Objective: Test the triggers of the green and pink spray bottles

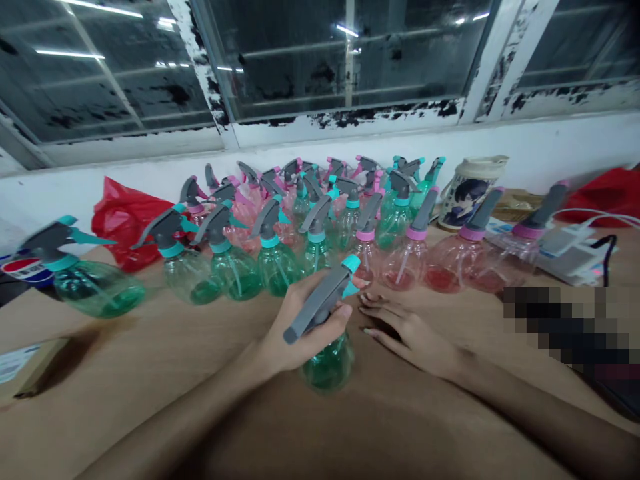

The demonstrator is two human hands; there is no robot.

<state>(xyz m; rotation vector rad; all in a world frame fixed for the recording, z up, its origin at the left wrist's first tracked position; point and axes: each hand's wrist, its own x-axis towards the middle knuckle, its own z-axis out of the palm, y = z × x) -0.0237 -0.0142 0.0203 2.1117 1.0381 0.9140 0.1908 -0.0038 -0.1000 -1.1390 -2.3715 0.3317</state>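
Observation:
A green spray bottle (327, 363) with a grey and teal trigger head stands close in front of me. My left hand (295, 333) is wrapped round its neck, just under the head. My right hand (407, 333) rests palm down on the table to the right of it, fingers stretched out and holding nothing. Behind both hands runs a row of spray bottles, with green ones such as this bottle (280, 270) on the left and pink ones such as this bottle (403, 267) on the right. The far side of the held bottle's neck is hidden by my fingers.
More spray bottles crowd behind the row, against the white wall. A red plastic bag (125, 223) lies at the left, a patterned cup (470, 193) at the back right. A small cardboard box (37, 367) sits near the left edge, and a white power strip (575, 257) with cables at the right.

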